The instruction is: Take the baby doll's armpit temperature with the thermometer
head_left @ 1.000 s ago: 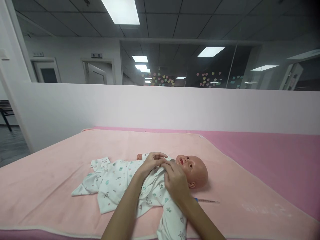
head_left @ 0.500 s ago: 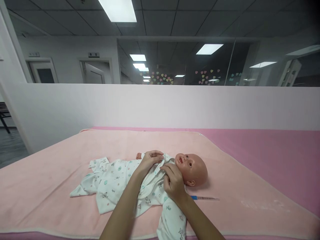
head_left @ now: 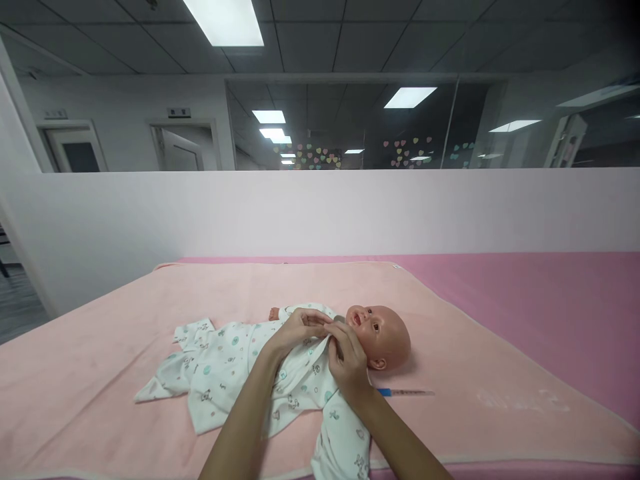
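A baby doll lies on its back, its bare head (head_left: 387, 337) to the right. It wears a white baby outfit (head_left: 215, 367) with small green and grey prints, spread out to the left. My left hand (head_left: 303, 325) rests over the doll's chest, fingertips closed on the outfit's front edge near the neck. Just beside it my right hand (head_left: 347, 360) pinches the same cloth below the doll's chin. The fingertips of both hands nearly touch, and the bit of cloth between them is mostly hidden. One small doll hand (head_left: 274, 313) shows past the far sleeve.
A thin, thermometer-like stick (head_left: 407, 393) with a blue end lies by the doll's head, right of my right wrist. Underneath is a peach blanket (head_left: 90, 380) on a pink surface (head_left: 550, 320). A low white wall (head_left: 320, 213) stands behind.
My hands have drawn together at the neckline. The outfit's front edge, with its strip showing before, now lies folded over the chest. The view has shifted slightly.
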A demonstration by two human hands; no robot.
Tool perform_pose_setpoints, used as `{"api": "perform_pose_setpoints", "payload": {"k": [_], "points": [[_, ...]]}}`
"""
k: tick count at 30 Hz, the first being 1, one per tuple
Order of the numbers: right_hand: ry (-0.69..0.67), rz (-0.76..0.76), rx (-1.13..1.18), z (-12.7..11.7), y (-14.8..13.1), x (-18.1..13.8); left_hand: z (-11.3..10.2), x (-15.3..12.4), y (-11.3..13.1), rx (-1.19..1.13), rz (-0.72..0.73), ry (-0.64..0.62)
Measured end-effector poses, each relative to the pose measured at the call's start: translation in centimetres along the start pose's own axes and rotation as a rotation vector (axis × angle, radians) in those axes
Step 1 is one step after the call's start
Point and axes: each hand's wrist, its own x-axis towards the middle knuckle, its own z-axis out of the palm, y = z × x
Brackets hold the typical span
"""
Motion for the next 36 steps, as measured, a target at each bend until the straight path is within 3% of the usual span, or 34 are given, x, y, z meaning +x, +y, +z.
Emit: {"api": "perform_pose_setpoints", "payload": {"k": [15,29,36], "points": [[-0.029,0.025,-0.006,0.08,-0.26,0.31,-0.07,0.03,0.34,-0.058,-0.031,0.048],[-0.050,0.068,-0.032,0.00,-0.15,0.03,-0.05,-0.55,0.71,0.035,0.014,-0.142],[-0.028,0.072,-0.035,-0.07,-0.30,0.13,-0.04,-0.52,0.60,0.095,0.005,-0.062]]}}
